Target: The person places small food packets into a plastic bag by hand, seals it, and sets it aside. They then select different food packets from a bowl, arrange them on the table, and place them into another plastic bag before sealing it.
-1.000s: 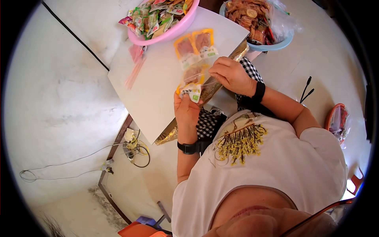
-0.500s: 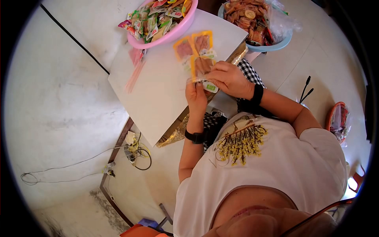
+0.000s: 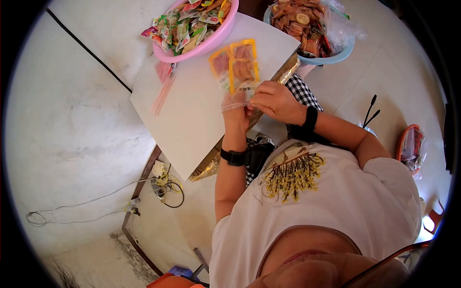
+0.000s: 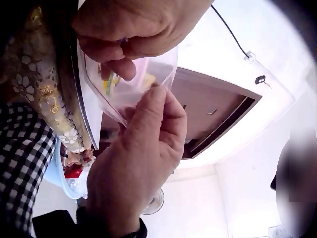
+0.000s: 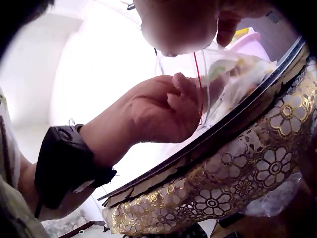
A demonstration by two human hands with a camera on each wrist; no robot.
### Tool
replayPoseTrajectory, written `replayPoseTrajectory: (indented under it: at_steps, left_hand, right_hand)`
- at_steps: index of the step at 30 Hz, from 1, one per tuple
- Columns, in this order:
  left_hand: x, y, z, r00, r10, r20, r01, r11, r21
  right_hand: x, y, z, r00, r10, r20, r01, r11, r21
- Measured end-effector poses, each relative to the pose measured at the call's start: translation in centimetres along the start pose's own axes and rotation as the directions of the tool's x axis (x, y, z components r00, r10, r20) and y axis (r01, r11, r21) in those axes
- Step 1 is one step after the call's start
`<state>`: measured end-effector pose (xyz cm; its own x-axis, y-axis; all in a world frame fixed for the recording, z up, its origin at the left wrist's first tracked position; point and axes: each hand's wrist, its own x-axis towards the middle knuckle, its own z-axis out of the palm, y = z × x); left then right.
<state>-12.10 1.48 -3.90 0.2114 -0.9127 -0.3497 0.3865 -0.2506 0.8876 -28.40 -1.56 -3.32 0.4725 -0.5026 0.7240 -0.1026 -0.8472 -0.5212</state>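
Note:
Both hands meet at the near edge of a white tabletop [image 3: 180,125], at one end of a clear plastic zip bag [image 4: 167,68] with a red seal line. My left hand [image 4: 138,158] pinches the film between thumb and fingers. In the head view, clear film stretches across that hand, hiding part of its fingers. My right hand [image 3: 278,102], its fingers curled, pinches the bag edge beside it. Beyond the hands, a yellow-edged packet [image 3: 243,72] with a brown middle overlaps another yellow-edged packet [image 3: 220,64] on the tabletop.
A pink basin [image 3: 222,34] full of small packets stands at the back. Beside the tabletop, a light-blue basin [image 3: 342,54] holds brown pieces and clear plastic. Pink strips [image 3: 163,95] lie to the left. Gold-patterned cloth [image 5: 218,198] hangs below the table edge.
My left hand has moved right and slightly up, closer to the right hand. The nearest yellow-edged packet has shifted away from me, over the other packets. Clear film has come across my left hand.

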Motion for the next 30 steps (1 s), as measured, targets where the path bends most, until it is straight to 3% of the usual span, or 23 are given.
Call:
replayPoseTrajectory:
  at_steps: [5,8,11,14,17,20,23,26,30]
  left_hand:
    - [2.0,-0.4,1.4,0.991,0.122,-0.054,-0.13,0.977,-0.169]
    - [3.2,0.2,1.6,0.991,0.128,0.027,-0.12,0.97,-0.209]
    - [3.6,0.1,2.5,0.968,0.011,-0.251,-0.078,0.963,-0.256]
    - [3.8,-0.2,3.3,0.979,-0.02,-0.204,-0.041,0.957,-0.286]
    - [4.7,-0.3,3.6,0.988,0.018,-0.153,-0.037,0.991,-0.125]
    - [3.5,0.1,3.4,0.994,0.047,-0.101,-0.069,0.974,-0.218]
    - [2.0,-0.1,3.4,0.982,0.082,-0.169,-0.115,0.973,-0.199]
    - [1.4,-0.4,2.8,0.992,0.117,-0.044,-0.118,0.993,-0.024]
    - [1.9,0.4,4.0,0.996,0.078,-0.035,-0.079,0.997,-0.024]
  right_hand:
    - [0.1,-0.1,0.0,1.0,-0.001,-0.029,0.0,0.999,-0.035]
    - [0.0,0.3,-0.2,1.0,-0.012,-0.016,0.012,1.0,-0.024]
    - [-0.1,0.5,-0.4,1.0,-0.006,-0.005,0.006,1.0,-0.021]
    - [-0.4,0.5,-0.5,1.0,0.001,0.004,-0.001,1.0,-0.017]
    - [-0.4,0.7,-0.4,1.0,-0.002,0.011,0.002,1.0,-0.016]
    - [-0.4,0.9,-0.6,1.0,0.006,0.007,-0.005,1.0,-0.031]
    - [-0.4,0.9,-0.8,1.0,0.015,0.009,-0.014,0.999,-0.05]
    - [-0.4,0.8,-0.7,1.0,0.021,0.011,-0.02,0.998,-0.067]
    - [-0.2,0.7,-0.8,1.0,0.009,0.017,-0.008,0.997,-0.076]
